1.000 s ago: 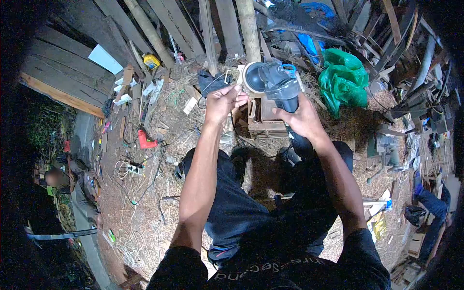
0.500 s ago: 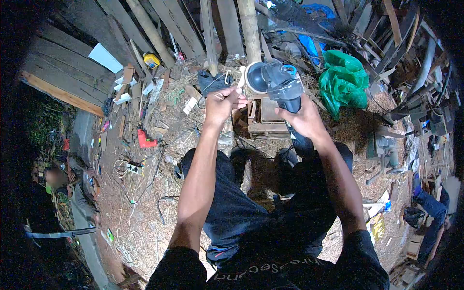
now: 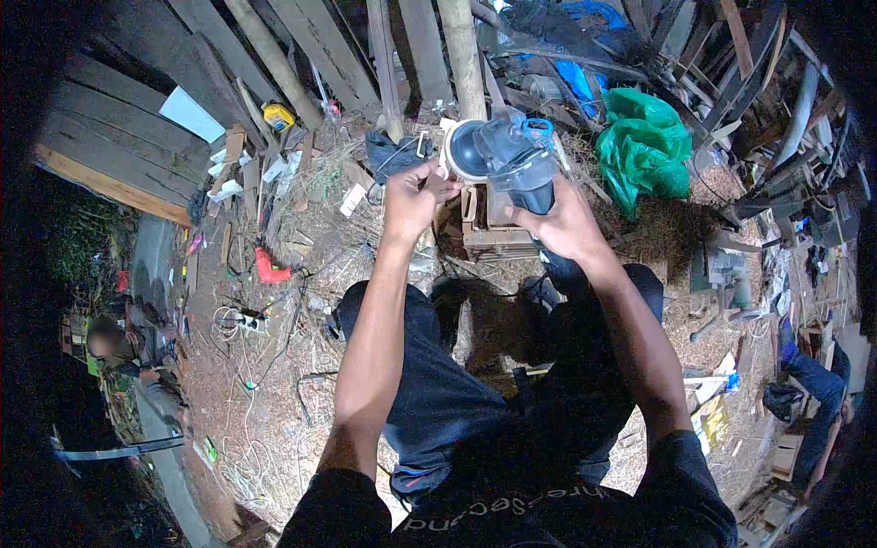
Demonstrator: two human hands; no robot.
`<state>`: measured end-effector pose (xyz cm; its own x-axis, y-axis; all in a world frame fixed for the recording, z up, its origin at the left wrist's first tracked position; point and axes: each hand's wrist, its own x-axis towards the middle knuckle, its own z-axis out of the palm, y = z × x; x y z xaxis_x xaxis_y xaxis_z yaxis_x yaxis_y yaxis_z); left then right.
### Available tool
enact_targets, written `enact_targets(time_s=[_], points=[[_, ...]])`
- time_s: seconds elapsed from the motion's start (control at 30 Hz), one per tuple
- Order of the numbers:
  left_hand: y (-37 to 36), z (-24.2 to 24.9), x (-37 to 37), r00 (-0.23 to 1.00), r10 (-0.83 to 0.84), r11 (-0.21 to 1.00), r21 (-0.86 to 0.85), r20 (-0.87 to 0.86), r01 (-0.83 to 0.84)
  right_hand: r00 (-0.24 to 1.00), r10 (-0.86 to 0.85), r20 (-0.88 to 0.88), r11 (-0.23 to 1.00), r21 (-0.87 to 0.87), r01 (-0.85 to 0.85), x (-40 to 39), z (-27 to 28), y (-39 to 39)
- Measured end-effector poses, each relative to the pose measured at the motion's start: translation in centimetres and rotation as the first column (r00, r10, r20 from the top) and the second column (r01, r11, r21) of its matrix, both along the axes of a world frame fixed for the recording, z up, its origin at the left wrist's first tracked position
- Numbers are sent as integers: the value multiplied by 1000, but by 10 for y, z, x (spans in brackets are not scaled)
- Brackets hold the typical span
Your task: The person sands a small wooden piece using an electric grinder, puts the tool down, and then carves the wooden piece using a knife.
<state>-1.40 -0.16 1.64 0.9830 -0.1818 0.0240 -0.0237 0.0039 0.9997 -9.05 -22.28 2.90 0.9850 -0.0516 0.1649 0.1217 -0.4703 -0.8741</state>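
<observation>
My right hand (image 3: 562, 224) is wrapped around the dark body of a power sander (image 3: 523, 169), which has a round disc at its front and a clear plastic cover. My left hand (image 3: 416, 201) pinches a small pale piece of wood (image 3: 445, 167) right at the left edge of the sander's disc; the fingers hide part of the wood. Below the tool is a low stack of wooden boards (image 3: 498, 239), between my knees and the fence. A black plastic bag (image 3: 391, 157) lies just beyond my left hand.
A green plastic bag (image 3: 644, 151) lies to the right, beside piled scrap wood. On the left are a red power drill (image 3: 271, 266), tangled cords (image 3: 242, 321) and a yellow container (image 3: 278, 116). One person (image 3: 146, 352) sits far left; another person's leg (image 3: 813, 374) shows far right.
The sander has shifted slightly left and its disc now overlaps the wood piece more. My left hand stays close to the same place, and the view has turned a little.
</observation>
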Motion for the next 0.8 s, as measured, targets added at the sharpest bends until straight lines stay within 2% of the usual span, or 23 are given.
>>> enact_targets(time_s=[0.1, 0.23, 0.33, 0.4, 0.5, 0.57, 0.67, 0.8], points=[[4, 1, 0, 1000, 0, 999, 42, -19, 0, 1000, -19, 20, 1000, -19, 19, 0, 3, 1], [8, 0, -1, 999, 29, 999, 25, -35, -28, 984, -75, -164, 997, -20, 73, -3, 18, 0], [5, -3, 0, 999, 10, 1000, 22, -40, -9, 998, -7, -70, 1000, -30, 5, -2, 11, -2], [4, -2, 0, 999, -38, 999, 27, -10, 39, 998, -18, -55, 999, -28, 17, -3, 12, -2], [16, 3, -2, 996, -6, 1000, -9, -88, 5, 998, -46, -31, 998, 40, 47, -2, 8, -2], [18, 1, -2, 992, -15, 998, -55, -124, 9, 997, -73, -9, 996, 43, 74, 5, -6, -7], [15, 6, -3, 982, -33, 985, -175, -187, 0, 999, -16, 42, 999, 38, 14, 2, 0, -8], [19, -1, 6, 963, -102, 956, -293, -250, 25, 998, -22, -63, 999, 29, 23, -3, 7, -5]])
